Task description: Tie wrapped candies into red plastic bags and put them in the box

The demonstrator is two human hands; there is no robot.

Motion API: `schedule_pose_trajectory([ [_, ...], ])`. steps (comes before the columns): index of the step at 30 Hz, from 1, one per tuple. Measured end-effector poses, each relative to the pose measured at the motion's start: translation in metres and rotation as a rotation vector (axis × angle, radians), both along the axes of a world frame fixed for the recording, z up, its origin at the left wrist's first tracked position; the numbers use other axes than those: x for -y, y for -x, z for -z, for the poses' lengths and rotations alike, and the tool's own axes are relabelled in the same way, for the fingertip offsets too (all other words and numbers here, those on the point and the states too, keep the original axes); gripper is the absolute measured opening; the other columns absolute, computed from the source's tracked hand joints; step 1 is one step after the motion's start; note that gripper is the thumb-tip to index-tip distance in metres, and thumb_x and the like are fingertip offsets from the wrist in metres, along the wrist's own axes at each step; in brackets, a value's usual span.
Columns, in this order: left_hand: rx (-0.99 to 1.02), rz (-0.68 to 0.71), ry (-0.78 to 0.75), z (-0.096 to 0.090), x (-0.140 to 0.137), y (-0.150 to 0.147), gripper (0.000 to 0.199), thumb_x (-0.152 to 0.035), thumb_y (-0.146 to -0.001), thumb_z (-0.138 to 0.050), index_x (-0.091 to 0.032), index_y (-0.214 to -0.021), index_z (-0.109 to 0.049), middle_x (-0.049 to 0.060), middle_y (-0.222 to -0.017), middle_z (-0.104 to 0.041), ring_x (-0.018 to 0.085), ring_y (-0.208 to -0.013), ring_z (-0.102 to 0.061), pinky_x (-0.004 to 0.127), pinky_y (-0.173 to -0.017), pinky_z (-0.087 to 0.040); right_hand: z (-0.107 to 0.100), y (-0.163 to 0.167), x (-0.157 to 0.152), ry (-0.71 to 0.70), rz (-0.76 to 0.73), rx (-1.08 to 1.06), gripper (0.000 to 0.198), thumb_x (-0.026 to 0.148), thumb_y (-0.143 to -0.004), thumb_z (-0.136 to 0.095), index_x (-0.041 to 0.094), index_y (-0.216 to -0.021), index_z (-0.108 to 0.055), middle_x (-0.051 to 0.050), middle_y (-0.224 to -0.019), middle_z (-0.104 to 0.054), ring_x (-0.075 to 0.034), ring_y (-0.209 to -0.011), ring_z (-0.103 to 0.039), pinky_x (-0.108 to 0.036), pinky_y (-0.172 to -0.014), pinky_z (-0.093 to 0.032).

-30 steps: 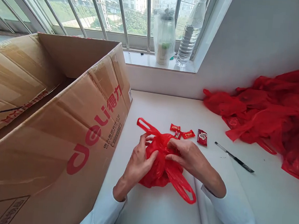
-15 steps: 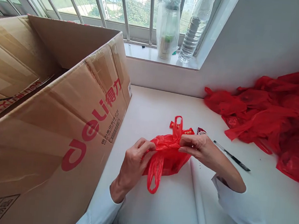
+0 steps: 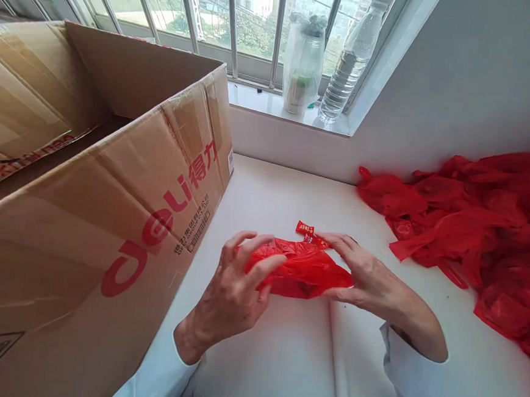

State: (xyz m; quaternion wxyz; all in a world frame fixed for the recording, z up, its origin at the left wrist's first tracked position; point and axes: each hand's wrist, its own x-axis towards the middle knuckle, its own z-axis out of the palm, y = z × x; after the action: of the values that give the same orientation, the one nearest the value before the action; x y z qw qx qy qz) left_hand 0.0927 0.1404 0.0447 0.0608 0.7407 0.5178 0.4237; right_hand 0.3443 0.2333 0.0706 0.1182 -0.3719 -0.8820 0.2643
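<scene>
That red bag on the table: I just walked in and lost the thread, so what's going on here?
A person holds a small red plastic bag between both hands on the white table, left hand at its left end, right hand over its right. Small red packets lie just behind it. An open cardboard box stands left; a heap of red bags lies right.

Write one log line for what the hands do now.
left hand: gripping small red plastic bag | right hand: pressing bag | beside: brown cardboard box
</scene>
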Motion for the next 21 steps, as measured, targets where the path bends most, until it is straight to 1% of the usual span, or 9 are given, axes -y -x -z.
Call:
schedule_pose_trajectory([
  [2, -0.06, 0.071, 0.01, 0.003, -0.002, -0.008, 0.042, -0.004, -0.084, -0.057, -0.033, -0.113, -0.065, 0.002, -0.122, -0.067, 0.026, -0.122, -0.052, 0.051, -0.111, -0.031, -0.002, 0.018, 0.009, -0.035, -0.041, -0.033, 0.048, 0.034, -0.087, -0.064, 0.031, -0.133, -0.051, -0.007, -0.131, -0.056, -0.022, -0.113, -0.057, -0.035, -0.088, -0.05],
  [4, -0.039, 0.085, 0.018, 0.005, -0.003, -0.009, 0.031, -0.007, -0.088, -0.056, -0.031, -0.103, -0.068, 0.0, -0.098, -0.073, 0.022, -0.102, -0.061, 0.049, -0.108, -0.034, -0.003, 0.027, 0.013, -0.06, -0.008, -0.098, 0.018, 0.025, -0.094, -0.052, 0.026, -0.107, -0.065, -0.004, -0.108, -0.066, -0.018, -0.095, -0.062, -0.031, -0.08, -0.049],
  [6, 0.057, 0.063, 0.022, 0.004, -0.002, -0.003, 0.017, -0.013, -0.088, -0.059, -0.027, -0.093, -0.067, 0.0, -0.083, -0.07, 0.02, -0.091, -0.061, 0.043, -0.1, -0.041, -0.003, 0.024, 0.012, -0.033, 0.1, -0.243, 0.018, 0.026, -0.096, -0.049, 0.023, -0.091, -0.067, -0.001, -0.087, -0.067, -0.015, -0.079, -0.061, -0.027, -0.071, -0.047],
  [8, 0.206, 0.021, 0.052, 0.001, 0.002, 0.005, 0.008, -0.018, -0.09, -0.058, -0.024, -0.091, -0.062, 0.001, -0.084, -0.065, 0.02, -0.089, -0.059, 0.036, -0.085, -0.048, -0.004, 0.015, 0.008, 0.051, 0.256, -0.446, 0.017, 0.033, -0.094, -0.053, 0.023, -0.09, -0.066, 0.0, -0.081, -0.064, -0.014, -0.074, -0.058, -0.025, -0.065, -0.045],
  [10, 0.366, 0.01, 0.102, -0.004, 0.007, 0.01, 0.009, -0.023, -0.096, -0.047, -0.023, -0.093, -0.056, 0.002, -0.085, -0.059, 0.018, -0.081, -0.058, 0.029, -0.07, -0.049, -0.004, 0.004, 0.003, 0.161, 0.372, -0.606, 0.02, 0.04, -0.093, -0.055, 0.023, -0.092, -0.066, 0.0, -0.082, -0.062, -0.014, -0.073, -0.056, -0.024, -0.062, -0.045],
  [13, 0.528, 0.054, 0.147, -0.007, 0.013, 0.012, 0.017, -0.033, -0.099, -0.039, -0.023, -0.09, -0.05, 0.001, -0.077, -0.053, 0.015, -0.064, -0.053, 0.027, -0.058, -0.047, -0.002, -0.004, -0.003, 0.287, 0.42, -0.721, 0.02, 0.042, -0.091, -0.057, 0.024, -0.094, -0.066, -0.001, -0.084, -0.062, -0.015, -0.073, -0.056, -0.025, -0.061, -0.047],
  [16, 0.57, 0.051, 0.142, -0.008, 0.016, 0.011, 0.017, -0.034, -0.093, -0.054, -0.022, -0.081, -0.049, 0.0, -0.074, -0.05, 0.015, -0.064, -0.049, 0.028, -0.058, -0.043, -0.006, -0.008, -0.002, 0.338, 0.453, -0.751, 0.014, 0.038, -0.089, -0.061, 0.025, -0.093, -0.066, -0.001, -0.076, -0.06, -0.017, -0.071, -0.057, -0.028, -0.062, -0.049],
  [18, 0.555, 0.021, 0.101, -0.01, 0.017, 0.011, 0.013, -0.029, -0.092, -0.056, -0.022, -0.081, -0.053, 0.001, -0.079, -0.051, 0.017, -0.072, -0.049, 0.029, -0.064, -0.042, -0.016, -0.012, 0.009, 0.259, 0.467, -0.795, 0.012, 0.031, -0.086, -0.065, 0.029, -0.097, -0.065, -0.001, -0.083, -0.062, -0.018, -0.077, -0.06, -0.031, -0.069, -0.052],
  [21, 0.493, -0.032, 0.008, -0.014, 0.018, 0.011, 0.008, -0.026, -0.091, -0.057, -0.025, -0.087, -0.063, 0.003, -0.087, -0.05, 0.019, -0.084, -0.048, 0.031, -0.071, -0.042, -0.042, -0.019, 0.041, -0.126, 0.523, -0.797, 0.037, 0.021, -0.084, -0.062, 0.038, -0.117, -0.055, -0.003, -0.119, -0.058, -0.024, -0.107, -0.058, -0.042, -0.093, -0.05],
])
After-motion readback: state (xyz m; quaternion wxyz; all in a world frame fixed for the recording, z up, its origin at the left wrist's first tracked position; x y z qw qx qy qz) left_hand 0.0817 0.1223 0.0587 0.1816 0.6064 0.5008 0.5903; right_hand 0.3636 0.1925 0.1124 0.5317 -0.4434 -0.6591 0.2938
